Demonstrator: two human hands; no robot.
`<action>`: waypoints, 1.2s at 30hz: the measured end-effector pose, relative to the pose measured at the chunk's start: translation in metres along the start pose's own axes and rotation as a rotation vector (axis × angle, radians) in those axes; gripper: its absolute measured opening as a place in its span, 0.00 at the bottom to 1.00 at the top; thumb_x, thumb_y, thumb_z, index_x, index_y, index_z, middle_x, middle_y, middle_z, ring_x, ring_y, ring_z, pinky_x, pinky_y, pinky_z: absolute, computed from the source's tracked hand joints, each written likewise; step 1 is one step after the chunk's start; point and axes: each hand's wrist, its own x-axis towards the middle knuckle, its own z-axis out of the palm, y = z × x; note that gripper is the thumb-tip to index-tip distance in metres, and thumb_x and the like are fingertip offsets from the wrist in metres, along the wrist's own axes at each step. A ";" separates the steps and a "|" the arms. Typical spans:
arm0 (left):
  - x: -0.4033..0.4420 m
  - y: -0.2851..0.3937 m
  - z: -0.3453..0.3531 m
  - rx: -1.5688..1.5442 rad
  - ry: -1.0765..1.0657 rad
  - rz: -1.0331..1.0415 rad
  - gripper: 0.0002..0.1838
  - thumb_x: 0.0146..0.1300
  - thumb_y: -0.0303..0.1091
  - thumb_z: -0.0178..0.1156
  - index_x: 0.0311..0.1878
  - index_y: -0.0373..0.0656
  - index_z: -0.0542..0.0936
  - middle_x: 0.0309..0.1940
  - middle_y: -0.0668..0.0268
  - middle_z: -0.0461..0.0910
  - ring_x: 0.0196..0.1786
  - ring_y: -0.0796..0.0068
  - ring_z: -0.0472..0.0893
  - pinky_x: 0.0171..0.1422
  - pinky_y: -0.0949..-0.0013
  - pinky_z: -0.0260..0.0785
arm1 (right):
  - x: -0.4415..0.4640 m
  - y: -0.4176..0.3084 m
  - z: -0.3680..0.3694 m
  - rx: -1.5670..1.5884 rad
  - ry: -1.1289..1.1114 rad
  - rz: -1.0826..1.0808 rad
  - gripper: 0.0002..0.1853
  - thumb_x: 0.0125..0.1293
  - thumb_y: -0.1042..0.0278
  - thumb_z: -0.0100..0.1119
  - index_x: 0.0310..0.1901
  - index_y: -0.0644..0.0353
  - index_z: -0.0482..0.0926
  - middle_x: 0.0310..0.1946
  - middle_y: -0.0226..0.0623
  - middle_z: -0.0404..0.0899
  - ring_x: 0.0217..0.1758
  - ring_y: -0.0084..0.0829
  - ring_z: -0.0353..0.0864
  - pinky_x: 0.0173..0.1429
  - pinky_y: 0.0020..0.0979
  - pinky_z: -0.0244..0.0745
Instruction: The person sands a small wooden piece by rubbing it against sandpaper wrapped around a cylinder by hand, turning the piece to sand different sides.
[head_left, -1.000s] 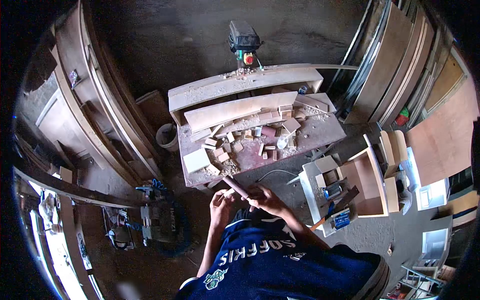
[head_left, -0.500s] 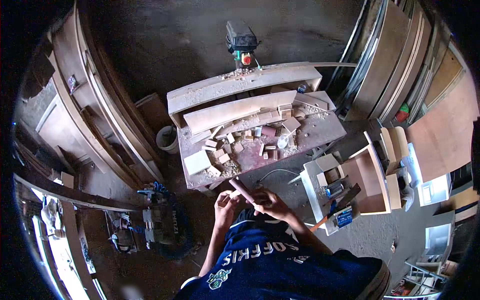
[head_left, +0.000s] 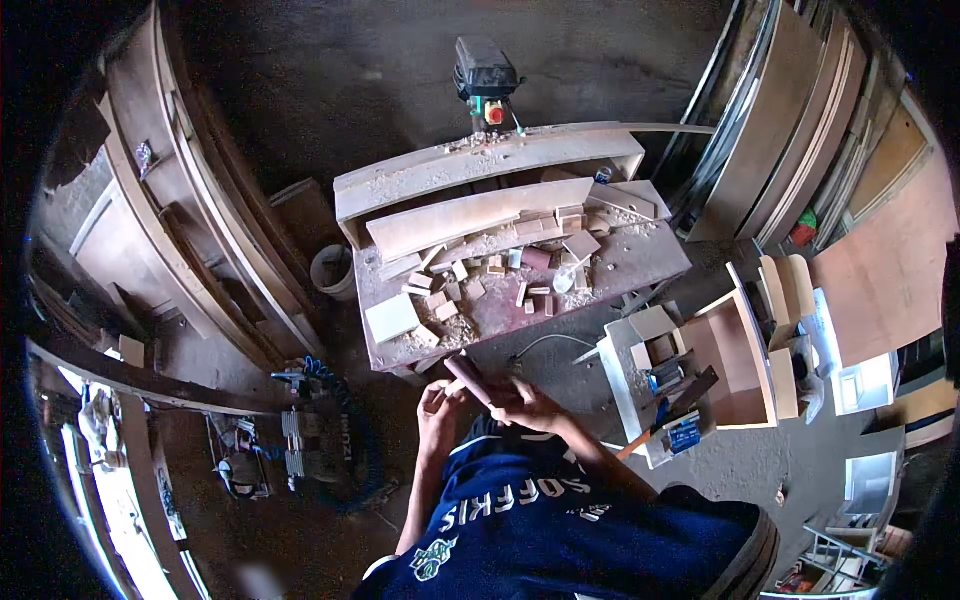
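My right hand (head_left: 527, 405) grips a dark reddish-brown roll of what looks like sandpaper (head_left: 469, 377), which points up and left over the bench's front edge. Close on its left, my left hand (head_left: 438, 408) is pinched around a small pale wood piece (head_left: 455, 387), held against or right beside the roll; whether they touch is hard to tell. Both hands are in front of my chest. Ahead on the workbench (head_left: 640, 262) lie several small wood blocks (head_left: 446, 311), a pale square board (head_left: 392, 318) and another reddish-brown piece (head_left: 537, 259).
A drill press (head_left: 486, 75) rises behind a long wooden box (head_left: 490, 160) strewn with shavings. At right stands a wooden cabinet (head_left: 735, 370) with tools. An air compressor (head_left: 320, 440) sits left, a bucket (head_left: 334, 272) by the bench. Boards (head_left: 760, 130) lean on the right.
Both hands and the sandpaper roll have shifted slightly left in view. The small wood piece has moved with my left hand along the roll. Nothing on the bench has visibly moved.
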 end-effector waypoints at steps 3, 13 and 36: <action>0.005 -0.008 -0.010 0.028 -0.007 0.022 0.14 0.63 0.24 0.61 0.51 0.38 0.73 0.46 0.62 0.79 0.49 0.73 0.80 0.55 0.70 0.74 | 0.000 0.000 -0.004 0.044 -0.012 0.018 0.45 0.56 0.58 0.70 0.69 0.63 0.55 0.32 0.28 0.76 0.30 0.22 0.75 0.37 0.27 0.74; 0.006 -0.008 0.005 0.031 -0.035 -0.022 0.12 0.62 0.23 0.61 0.49 0.38 0.75 0.43 0.64 0.80 0.45 0.75 0.79 0.53 0.72 0.72 | -0.007 0.005 -0.008 0.040 -0.037 0.058 0.33 0.57 0.67 0.66 0.63 0.59 0.64 0.40 0.33 0.75 0.34 0.22 0.74 0.37 0.25 0.73; -0.009 -0.004 0.011 0.062 0.025 -0.043 0.12 0.62 0.24 0.61 0.48 0.40 0.75 0.39 0.66 0.80 0.38 0.77 0.79 0.43 0.75 0.73 | -0.006 0.013 -0.020 -0.160 -0.005 0.073 0.53 0.52 0.53 0.72 0.72 0.66 0.51 0.65 0.48 0.61 0.68 0.38 0.59 0.69 0.37 0.57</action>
